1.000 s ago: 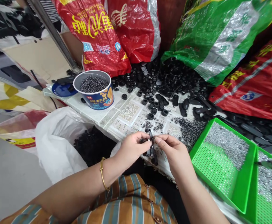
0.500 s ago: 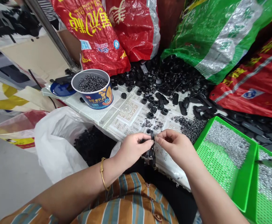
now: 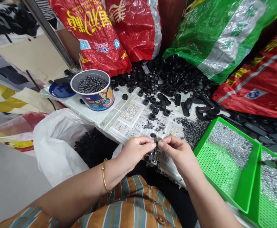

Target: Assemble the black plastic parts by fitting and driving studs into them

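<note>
Near the table's front edge, my left hand (image 3: 136,151) pinches a black jointed plastic part (image 3: 154,155) between thumb and fingers. The part has several small arms with round ends and shiny pins or screws. My right hand (image 3: 176,152) is closed in a pinch right beside it, its thumb and forefinger together at the part's right side; whatever is between them is too small to make out. Just beyond my hands lie small dark bits (image 3: 154,125) and several black rollers (image 3: 152,117) on the patterned tabletop (image 3: 130,110).
A blue tub (image 3: 97,103) of small metallic pieces stands at the left. Two green trays (image 3: 223,174) hold silvery pins at the right. Black parts (image 3: 176,76) are heaped at the back, before red sacks (image 3: 97,47) and a green sack (image 3: 204,41). A white bag (image 3: 55,142) hangs open below left.
The view has shifted slightly. My left hand still pinches the black part, which now shows its lower arms more spread. My right fingertips remain close beside it.
</note>
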`<state>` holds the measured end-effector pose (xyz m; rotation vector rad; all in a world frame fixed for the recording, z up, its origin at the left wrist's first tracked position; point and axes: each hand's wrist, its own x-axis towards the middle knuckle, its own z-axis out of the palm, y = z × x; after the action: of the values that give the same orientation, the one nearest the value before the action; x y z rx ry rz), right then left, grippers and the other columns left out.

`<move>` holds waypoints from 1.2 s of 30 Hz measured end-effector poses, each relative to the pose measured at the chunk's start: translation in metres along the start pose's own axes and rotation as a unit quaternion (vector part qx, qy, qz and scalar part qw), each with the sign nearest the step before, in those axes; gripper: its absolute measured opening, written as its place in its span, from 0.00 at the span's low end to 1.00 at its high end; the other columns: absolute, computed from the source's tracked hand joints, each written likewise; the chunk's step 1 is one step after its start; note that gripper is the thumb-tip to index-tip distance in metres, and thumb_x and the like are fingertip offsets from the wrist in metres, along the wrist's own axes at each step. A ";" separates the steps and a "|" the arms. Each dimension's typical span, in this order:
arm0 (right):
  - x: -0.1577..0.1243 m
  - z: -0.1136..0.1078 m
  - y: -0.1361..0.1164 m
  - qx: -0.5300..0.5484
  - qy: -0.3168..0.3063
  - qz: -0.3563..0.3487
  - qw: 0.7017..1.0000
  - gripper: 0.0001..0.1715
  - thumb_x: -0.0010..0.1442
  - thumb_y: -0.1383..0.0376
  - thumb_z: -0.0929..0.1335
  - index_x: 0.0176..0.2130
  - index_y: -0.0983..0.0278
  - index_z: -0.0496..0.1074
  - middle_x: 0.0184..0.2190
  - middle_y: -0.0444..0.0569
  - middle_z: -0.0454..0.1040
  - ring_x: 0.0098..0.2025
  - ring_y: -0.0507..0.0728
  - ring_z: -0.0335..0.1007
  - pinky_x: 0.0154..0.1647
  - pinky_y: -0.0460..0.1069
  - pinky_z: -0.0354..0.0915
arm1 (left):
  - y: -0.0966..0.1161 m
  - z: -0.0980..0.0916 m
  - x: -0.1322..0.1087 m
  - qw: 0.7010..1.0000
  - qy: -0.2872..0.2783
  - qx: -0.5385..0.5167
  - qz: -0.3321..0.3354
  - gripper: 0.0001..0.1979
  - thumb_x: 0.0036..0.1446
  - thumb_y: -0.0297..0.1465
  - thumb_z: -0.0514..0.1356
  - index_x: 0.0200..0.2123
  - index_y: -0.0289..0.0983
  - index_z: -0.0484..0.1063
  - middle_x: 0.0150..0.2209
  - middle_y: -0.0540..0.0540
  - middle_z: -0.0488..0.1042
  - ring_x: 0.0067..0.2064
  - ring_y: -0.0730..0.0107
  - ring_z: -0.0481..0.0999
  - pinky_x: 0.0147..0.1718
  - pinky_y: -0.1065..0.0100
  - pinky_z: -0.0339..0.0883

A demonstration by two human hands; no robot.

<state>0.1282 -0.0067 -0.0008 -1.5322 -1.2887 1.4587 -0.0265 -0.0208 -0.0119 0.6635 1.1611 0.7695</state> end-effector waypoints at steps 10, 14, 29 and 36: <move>-0.006 0.003 0.004 -0.037 0.036 -0.018 0.998 0.13 0.48 0.56 0.70 0.26 0.64 0.70 0.22 0.44 0.69 0.26 0.51 0.61 0.31 0.47 0.59 | -0.001 0.000 -0.001 1.000 -0.010 -0.001 0.000 0.11 0.47 0.36 0.60 0.32 0.35 0.72 0.26 0.49 0.68 0.27 0.73 0.67 0.24 0.71 0.59; -0.011 0.007 0.006 -0.065 0.031 -0.018 0.997 0.15 0.49 0.54 0.68 0.28 0.64 0.69 0.22 0.43 0.68 0.26 0.51 0.60 0.29 0.46 0.58 | 0.002 0.001 0.000 0.998 0.025 -0.052 0.035 0.10 0.48 0.35 0.61 0.32 0.35 0.71 0.26 0.51 0.67 0.27 0.76 0.65 0.25 0.72 0.59; 0.016 -0.013 -0.011 -0.349 0.043 -0.092 0.932 0.16 0.56 0.55 0.62 0.27 0.60 0.73 0.26 0.47 0.74 0.30 0.56 0.67 0.32 0.49 0.59 | 0.007 -0.003 -0.005 0.978 0.010 -0.205 -0.027 0.11 0.47 0.34 0.64 0.33 0.35 0.69 0.35 0.44 0.74 0.35 0.68 0.74 0.34 0.68 0.65; 0.081 -0.049 -0.015 -0.596 0.159 -0.115 0.778 0.12 0.53 0.65 0.62 0.34 0.64 0.73 0.31 0.56 0.73 0.32 0.59 0.68 0.29 0.51 0.56 | 0.007 -0.005 -0.004 0.964 0.001 -0.264 -0.030 0.10 0.49 0.32 0.62 0.33 0.35 0.66 0.33 0.46 0.73 0.29 0.73 0.74 0.30 0.70 0.65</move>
<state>0.1641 0.0823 -0.0057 -2.0779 -2.2282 0.0293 -0.0334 -0.0200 -0.0054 0.1813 0.9158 0.9785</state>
